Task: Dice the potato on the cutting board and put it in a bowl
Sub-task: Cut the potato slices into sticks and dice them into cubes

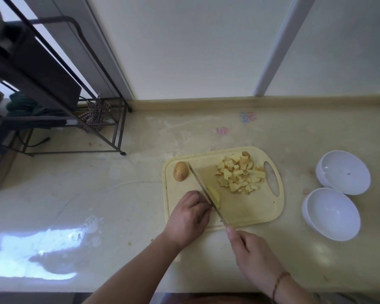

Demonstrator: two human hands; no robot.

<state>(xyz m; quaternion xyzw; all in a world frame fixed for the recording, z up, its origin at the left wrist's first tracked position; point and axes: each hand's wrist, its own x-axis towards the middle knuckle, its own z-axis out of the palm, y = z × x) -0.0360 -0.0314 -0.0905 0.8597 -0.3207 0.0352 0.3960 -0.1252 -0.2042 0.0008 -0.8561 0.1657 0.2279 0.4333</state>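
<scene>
Dicing is running at roughly the midpoint, by my judgement. A heap of pale yellow potato cubes (239,174) is lying at 1 o'clock on the pale yellow plastic cutting board (250,216). A brown-skinned potato end (180,171) is sitting uncut at 10 o'clock, near the board's rim.

The left hand (188,218) is curling its fingers over a pale potato slab (215,197) at 7 o'clock and pinning it to the board; the fingers are hiding most of the slab. The right hand (252,255) is gripping the handle of a long steel kitchen knife (203,189), forefinger lying along the top. The blade is running from 5 toward 11 o'clock, its edge meeting the slab just beside the left fingertips. How deep the cut is going cannot be read.

Remaining, as judged: finishing this slab, cutting the end piece, transferring all cubes. Two white round ceramic bowls (342,172) (331,213) are standing at 3 o'clock off the board, close together, neither holding potato.

The glossy cream stone bench (97,183) is carrying everything, reflecting window light at 8 o'clock and showing faint coloured marks at 12 o'clock. A dark metal wire rack (75,106) is standing at 10 o'clock. White wall panels (195,51) are closing off the back edge.
</scene>
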